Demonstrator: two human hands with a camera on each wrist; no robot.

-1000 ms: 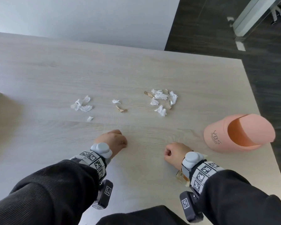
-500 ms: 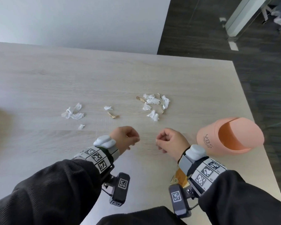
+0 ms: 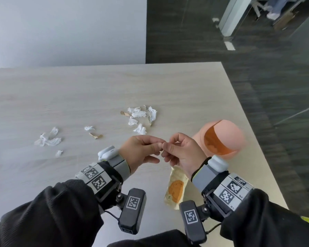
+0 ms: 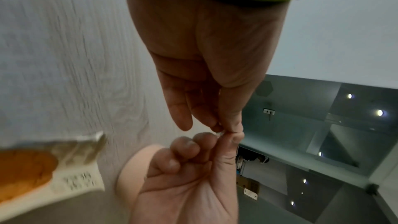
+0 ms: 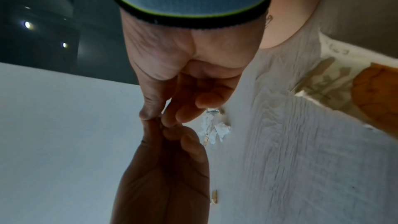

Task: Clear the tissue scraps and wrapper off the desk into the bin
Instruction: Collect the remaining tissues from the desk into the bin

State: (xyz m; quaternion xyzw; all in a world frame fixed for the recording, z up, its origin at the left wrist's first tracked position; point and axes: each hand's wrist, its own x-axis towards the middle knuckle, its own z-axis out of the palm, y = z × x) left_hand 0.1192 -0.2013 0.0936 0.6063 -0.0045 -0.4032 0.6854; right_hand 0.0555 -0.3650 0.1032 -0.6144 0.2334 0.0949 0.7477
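White tissue scraps lie in a bunch (image 3: pixel 141 114) at mid-desk, with a second bunch (image 3: pixel 47 139) to the left and small bits (image 3: pixel 88 128) between them. A yellow wrapper (image 3: pixel 176 189) with an orange picture lies flat under my right wrist. The pink bin (image 3: pixel 223 138) lies on its side at the right, its mouth towards me. My left hand (image 3: pixel 161 146) and right hand (image 3: pixel 168 147) hover above the desk, each with thumb and forefinger pinched, tips touching. In the left wrist view a tiny pale speck shows where they meet; I see nothing clearly held.
Brown paper bits (image 3: pixel 95 136) lie among the scraps. The pale wooden desk (image 3: pixel 78 95) ends at a right edge just beyond the bin, with dark floor past it. A white wall stands behind the far edge.
Both hands have lifted from the desk, where they rested as fists, and come together until their fingertips touch. My head has tilted, so the wrapper under my right wrist now shows.
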